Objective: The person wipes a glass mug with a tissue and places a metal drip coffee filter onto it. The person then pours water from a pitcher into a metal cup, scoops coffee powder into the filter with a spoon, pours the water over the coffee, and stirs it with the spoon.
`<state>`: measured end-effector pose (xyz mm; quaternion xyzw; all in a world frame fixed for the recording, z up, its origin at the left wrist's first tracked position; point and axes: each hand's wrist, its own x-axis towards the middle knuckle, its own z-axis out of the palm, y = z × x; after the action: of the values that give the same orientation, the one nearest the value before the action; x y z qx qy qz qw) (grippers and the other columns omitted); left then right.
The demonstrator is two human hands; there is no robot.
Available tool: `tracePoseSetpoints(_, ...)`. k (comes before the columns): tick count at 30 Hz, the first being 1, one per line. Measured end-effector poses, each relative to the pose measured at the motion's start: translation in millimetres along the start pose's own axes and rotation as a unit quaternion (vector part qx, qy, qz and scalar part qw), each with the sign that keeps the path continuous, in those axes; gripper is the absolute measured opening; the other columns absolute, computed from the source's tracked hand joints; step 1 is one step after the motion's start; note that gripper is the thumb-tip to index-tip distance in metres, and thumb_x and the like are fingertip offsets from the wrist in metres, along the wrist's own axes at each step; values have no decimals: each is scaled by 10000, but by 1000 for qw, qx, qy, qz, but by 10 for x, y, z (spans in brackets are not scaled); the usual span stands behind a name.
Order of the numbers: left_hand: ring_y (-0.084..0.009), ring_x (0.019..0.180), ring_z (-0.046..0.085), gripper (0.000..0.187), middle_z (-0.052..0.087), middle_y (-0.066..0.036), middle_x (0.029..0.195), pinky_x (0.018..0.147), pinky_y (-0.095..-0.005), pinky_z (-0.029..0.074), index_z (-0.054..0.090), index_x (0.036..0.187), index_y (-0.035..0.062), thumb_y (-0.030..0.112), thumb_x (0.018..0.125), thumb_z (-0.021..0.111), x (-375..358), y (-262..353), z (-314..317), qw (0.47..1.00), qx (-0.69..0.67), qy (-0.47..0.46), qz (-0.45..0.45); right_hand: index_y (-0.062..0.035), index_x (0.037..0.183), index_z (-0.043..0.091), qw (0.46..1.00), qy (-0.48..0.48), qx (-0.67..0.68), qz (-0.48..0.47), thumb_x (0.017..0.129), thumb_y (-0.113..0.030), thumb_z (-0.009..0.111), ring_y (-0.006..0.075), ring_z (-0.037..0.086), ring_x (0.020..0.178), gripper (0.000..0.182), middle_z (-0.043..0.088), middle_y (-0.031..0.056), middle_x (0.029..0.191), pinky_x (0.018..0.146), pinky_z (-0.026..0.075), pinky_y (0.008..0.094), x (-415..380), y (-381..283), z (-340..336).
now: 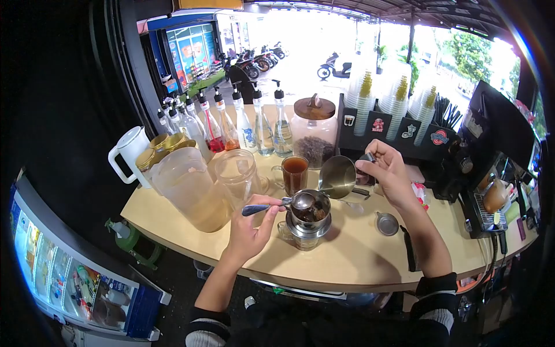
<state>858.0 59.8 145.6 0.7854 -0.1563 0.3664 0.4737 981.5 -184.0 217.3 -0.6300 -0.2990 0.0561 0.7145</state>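
Observation:
My left hand (247, 236) pinches a spoon (302, 200) by its dark blue handle, with the bowl over a metal drip coffee filter (312, 227). Dark, wet-looking contents show inside the filter, which sits on a glass mug (305, 243). My right hand (386, 172) grips the handle of a metal pitcher (339, 175), tilted with its spout toward the filter. Whether liquid is flowing I cannot make out. Just behind stands a glass mug of brown drink (295, 172). To the right lies a small round metal dish (387, 224).
Left on the counter (358, 266) are a cloudy plastic jug (191, 188), a clear jar (237, 173) and a white pitcher (130, 151). Behind stand several pump bottles (263, 130), a wooden-lidded jar (315, 136) and a cup holder (387, 124). A black-handled tool (410, 248) lies at right.

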Motion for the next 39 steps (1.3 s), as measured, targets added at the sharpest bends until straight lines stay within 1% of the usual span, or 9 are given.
tracePoseSetpoints(12,-203,773,642,84,652,-102,822,704,-301,490,618,927,-6,15,868,562,8,35,-17,1000,16,-7,9,-56,817,432,1000,-24,-6,-6,821,31,619,50,537,626,207,491,-15,724,545,443,199,14,-17,23)
tracePoseSetpoints(15,-200,773,642,84,652,-102,822,705,-298,489,616,931,-5,17,870,562,8,43,-19,1000,15,-9,13,-47,798,445,1000,-13,7,-10,807,38,642,14,529,626,215,503,-29,709,554,463,158,9,-1,36)
tracePoseSetpoints(27,-218,774,637,83,645,-108,834,696,-314,488,616,934,2,11,865,571,60,26,-37,999,23,-4,29,-45,800,446,1000,-13,0,-13,804,35,649,15,535,631,218,533,-14,712,521,428,160,-30,-33,1)
tracePoseSetpoints(29,-225,772,636,82,646,-107,832,697,-319,486,617,931,6,10,860,576,61,22,-32,999,29,-6,40,-51,804,415,1000,-6,-17,-10,824,59,603,33,474,580,219,469,-16,704,492,369,191,-36,-33,11)
tracePoseSetpoints(32,-237,769,633,84,647,-105,830,699,-328,483,618,928,13,10,852,584,61,50,-31,998,36,-12,52,-46,800,439,1000,-12,4,-13,804,33,650,10,511,604,225,533,-13,716,508,409,160,-39,-8,0)
tracePoseSetpoints(34,-242,769,633,85,648,-104,828,698,-333,482,619,927,16,11,848,588,67,62,-33,998,38,-14,55,-48,800,431,1000,-13,-9,-12,814,43,629,20,498,594,218,504,-13,712,503,395,173,-57,-42,33)
tracePoseSetpoints(36,-188,757,636,94,670,-100,833,721,-315,485,620,933,1,48,887,553,62,67,-41,996,53,-20,64,-50,801,423,1000,-14,-20,-10,823,54,609,31,484,584,214,475,-14,708,499,382,186,-71,-51,46)
tracePoseSetpoints(37,-188,757,636,94,670,-100,833,721,-315,485,620,933,1,48,887,553,52,67,-41,996,53,-21,63,-49,801,425,1000,-14,-19,-11,823,55,608,30,485,586,212,472,-15,708,499,381,186,-80,-48,49)
tracePoseSetpoints(39,-250,779,624,83,648,-95,822,708,-349,476,621,923,18,18,848,588,43,62,-36,998,41,-21,50,-49,802,427,1000,-15,-17,-13,824,56,608,29,485,588,210,468,-16,708,499,381,185,-81,-34,41)
